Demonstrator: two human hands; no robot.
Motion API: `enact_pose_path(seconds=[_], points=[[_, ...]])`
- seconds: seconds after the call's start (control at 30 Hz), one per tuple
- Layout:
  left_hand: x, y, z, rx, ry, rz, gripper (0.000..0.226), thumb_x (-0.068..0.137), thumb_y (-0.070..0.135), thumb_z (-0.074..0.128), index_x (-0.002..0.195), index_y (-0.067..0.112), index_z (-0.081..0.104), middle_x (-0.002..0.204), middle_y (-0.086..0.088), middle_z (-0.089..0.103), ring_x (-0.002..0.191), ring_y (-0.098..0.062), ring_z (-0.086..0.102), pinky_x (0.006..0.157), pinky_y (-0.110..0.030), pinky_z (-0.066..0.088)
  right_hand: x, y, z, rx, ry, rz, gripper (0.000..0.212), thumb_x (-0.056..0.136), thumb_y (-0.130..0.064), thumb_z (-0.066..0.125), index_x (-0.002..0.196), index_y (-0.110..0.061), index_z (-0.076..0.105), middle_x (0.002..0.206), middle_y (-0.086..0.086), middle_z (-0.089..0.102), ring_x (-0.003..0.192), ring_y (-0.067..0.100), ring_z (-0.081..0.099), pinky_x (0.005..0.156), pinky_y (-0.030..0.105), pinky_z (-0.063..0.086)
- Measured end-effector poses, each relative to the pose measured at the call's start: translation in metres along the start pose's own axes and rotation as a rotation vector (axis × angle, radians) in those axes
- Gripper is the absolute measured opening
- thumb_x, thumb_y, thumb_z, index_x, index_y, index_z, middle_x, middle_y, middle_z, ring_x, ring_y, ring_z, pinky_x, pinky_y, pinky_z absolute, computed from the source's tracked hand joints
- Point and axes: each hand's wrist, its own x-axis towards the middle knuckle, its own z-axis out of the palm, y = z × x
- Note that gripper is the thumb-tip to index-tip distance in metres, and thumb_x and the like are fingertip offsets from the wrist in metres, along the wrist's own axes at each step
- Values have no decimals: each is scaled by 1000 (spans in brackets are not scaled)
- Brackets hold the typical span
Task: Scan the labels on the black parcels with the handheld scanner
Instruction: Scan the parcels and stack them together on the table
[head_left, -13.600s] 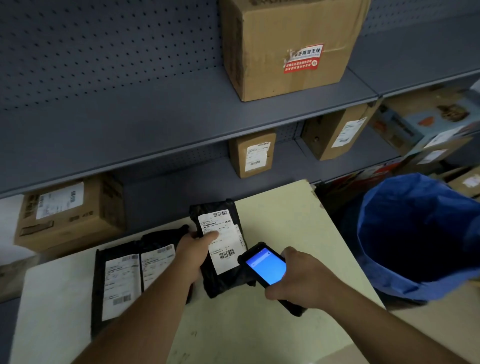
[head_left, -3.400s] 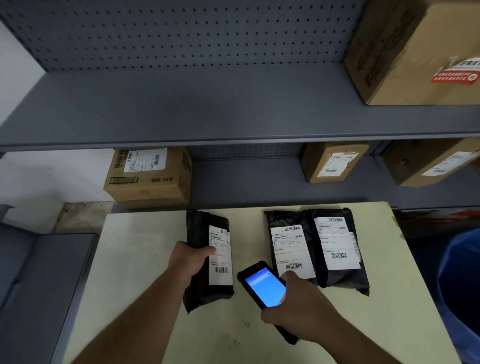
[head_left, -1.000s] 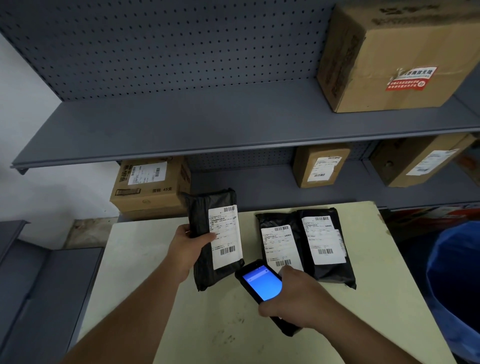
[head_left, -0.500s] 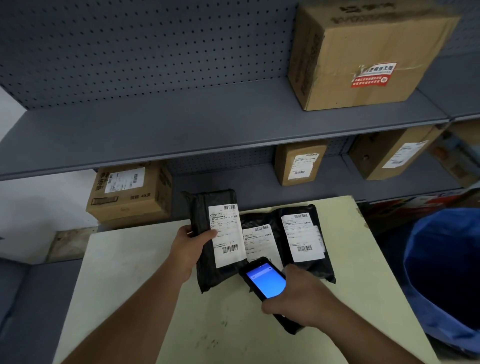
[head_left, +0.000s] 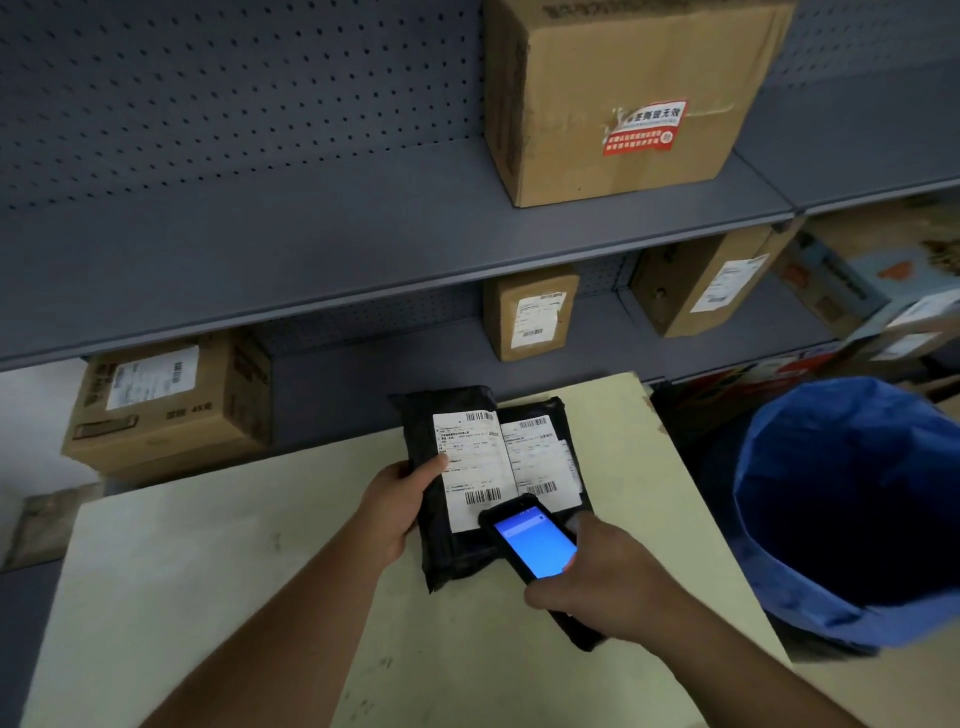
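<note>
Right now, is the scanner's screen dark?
No, the black handheld scanner in the right hand shows a lit blue screen beside the black parcel the left hand holds.

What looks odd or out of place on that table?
Little. The held black parcel in the left hand overlaps the parcel behind it, hiding part of its label. The scanner in the right hand covers the front label's bottom corner.

Table (head_left: 208, 597) before shelving (head_left: 311, 249), held parcel (head_left: 447, 519) near table's far edge, second parcel (head_left: 540, 457) just right, partly beneath, scanner (head_left: 530, 540) over their near ends, bin (head_left: 852, 509) beyond table's right edge, large box (head_left: 623, 93) on upper shelf.
</note>
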Motion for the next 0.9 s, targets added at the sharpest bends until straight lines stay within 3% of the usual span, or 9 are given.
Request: enact_pose_path(seconds=[0.17,0.3,0.37,0.47,0.6,0.7,0.8,0.9], points=[[9,-4,31,22,-35,-35,35,92,35,78,121,16,75,111,-5,83,103,-27,79,97,-43,60,2,19,-13,28,23,39,61,65,-41,83,116,-21,56,99,-2,67,88,16,71,76,37,62],[16,-5,51,17,-44,-54,29,95,36,75,119,20,73,112,-6,82,104,-26,77,85,-37,60,5,32,-20,28,37,66,55,64,-41,81,108,-21,56,97,-1,68,86,17,71,72,35,60],[21,-8,58,20,-44,-68,29,96,36,73,120,20,73,113,-5,82,104,-27,77,89,-40,60,6,38,-22,31,35,74,55,65,-41,81,109,-21,56,97,-1,68,86,17,71,70,34,60],[31,-16,62,60,-32,-95,48,87,49,78,127,23,72,116,-3,82,107,-28,77,103,-49,58,9,44,-25,21,33,82,57,65,-42,81,111,-21,55,97,-2,67,87,16,70,68,32,58],[69,-43,57,112,12,-106,83,57,74,77,128,32,71,119,3,80,113,-27,74,108,-53,53,12,49,-27,11,31,85,58,65,-44,81,111,-20,55,99,-1,66,88,16,70,74,36,61],[61,-35,59,157,19,-98,76,62,71,73,127,32,72,121,3,79,114,-27,72,108,-53,52,13,51,-27,24,26,100,55,65,-42,80,108,-20,54,97,-1,67,80,16,68,65,31,54],[49,-25,58,166,22,-84,53,76,56,71,121,30,76,116,2,80,109,-28,73,105,-53,55,13,49,-24,15,23,102,51,65,-41,79,103,-19,53,93,-1,67,71,13,62,61,29,49],[45,-21,49,197,50,-56,49,68,59,72,109,33,79,109,2,81,104,-29,75,101,-54,58,12,45,-18,-5,14,93,51,66,-41,80,104,-19,53,95,-2,66,75,12,63,63,28,50]])
